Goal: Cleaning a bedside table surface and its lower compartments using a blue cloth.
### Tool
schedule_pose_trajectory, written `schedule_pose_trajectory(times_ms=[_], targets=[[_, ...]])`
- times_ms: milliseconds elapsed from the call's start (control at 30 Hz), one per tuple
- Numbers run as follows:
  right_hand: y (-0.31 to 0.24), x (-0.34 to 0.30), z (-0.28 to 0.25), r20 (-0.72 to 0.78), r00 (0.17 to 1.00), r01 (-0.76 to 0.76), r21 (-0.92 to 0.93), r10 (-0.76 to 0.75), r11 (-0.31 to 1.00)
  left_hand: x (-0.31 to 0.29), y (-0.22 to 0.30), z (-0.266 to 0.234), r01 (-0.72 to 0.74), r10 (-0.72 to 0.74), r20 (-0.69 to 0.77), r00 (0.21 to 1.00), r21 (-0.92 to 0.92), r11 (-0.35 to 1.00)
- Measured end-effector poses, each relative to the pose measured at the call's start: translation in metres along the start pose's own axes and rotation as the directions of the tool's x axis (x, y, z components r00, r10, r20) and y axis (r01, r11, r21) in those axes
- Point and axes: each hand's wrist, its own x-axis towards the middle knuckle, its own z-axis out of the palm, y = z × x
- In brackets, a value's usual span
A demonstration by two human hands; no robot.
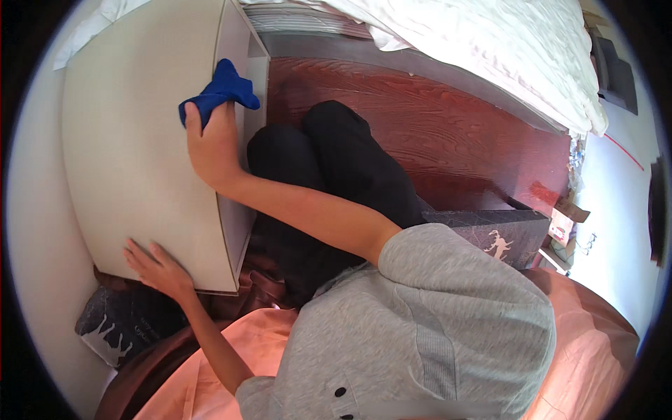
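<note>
A cream-coloured cabinet (140,147) stands at my left, its smooth top toward me and an open side facing my knees. My left hand (159,270) lies on the top near its close edge, fingers spread, with nothing in it. Farther along, at the cabinet's right edge, my right hand (212,143) grips a blue cloth (224,91). The crumpled cloth hangs partly over that edge. My right fingers are mostly hidden under the cloth; the thumb shows.
My bent knees (315,147) in black trousers are beside the cabinet. A bed with a white sheet (476,49) borders the dark red wood floor (420,133). Black pieces with pale deer prints, one at right (490,234) and one at left (129,325), flank the pink satin cover (210,364).
</note>
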Motion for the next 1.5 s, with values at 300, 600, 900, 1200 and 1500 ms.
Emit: schedule_pose_trajectory(times_ms=[300,600,900,1200,1500], targets=[[0.002,-0.002,0.000,0.062,0.998,0.013,0.026,-0.014,1.000,0.001,-0.004,-0.007,-0.054,0.052,-0.034,0.998,-0.048,0.997],[0.004,-0.020,-0.003,0.030,0.992,0.119,0.093,-0.122,0.989,0.007,-0.015,0.006,0.012,-0.013,-0.108,0.994,-0.005,1.000],[0.038,-0.140,-0.051,0.481,0.835,-0.324,0.036,0.268,0.945,0.005,0.005,0.010,0.479,-0.487,-0.173,0.856,-0.091,0.873],[0.045,0.096,-0.005,0.532,0.672,-0.621,0.028,0.514,0.783,-0.005,-0.030,0.006,0.449,-0.454,-0.097,0.886,-0.072,0.891],[0.136,0.105,-0.011,0.495,0.754,-0.602,0.260,0.432,0.755,0.023,-0.002,0.012,0.432,-0.435,-0.041,0.899,-0.070,0.899]])
